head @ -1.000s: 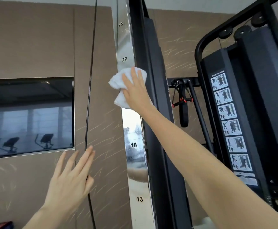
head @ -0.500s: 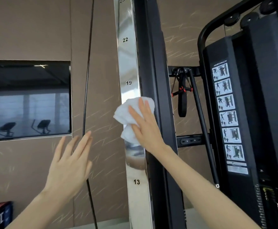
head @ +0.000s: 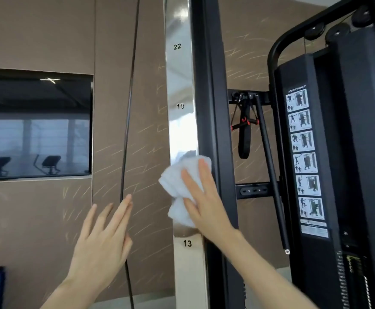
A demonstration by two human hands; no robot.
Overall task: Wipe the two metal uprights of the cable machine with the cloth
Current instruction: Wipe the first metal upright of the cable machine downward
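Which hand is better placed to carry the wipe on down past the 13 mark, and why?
The right hand. It presses the white cloth flat on the chrome upright just above 13. The left hand is open and empty, off beside the thin black cable.

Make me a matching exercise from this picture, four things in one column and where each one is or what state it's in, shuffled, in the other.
Column one:
1. white cloth
2. left hand
3. strap handle
4. instruction sticker

Column two:
A. hanging from the black crossbar, behind the uprights
B. open and empty, fingers spread near the thin black cable
C. pressed by the right hand against the chrome upright, between marks 19 and 13
D. stuck on the black weight stack cover at right

Pairs: 1-C, 2-B, 3-A, 4-D
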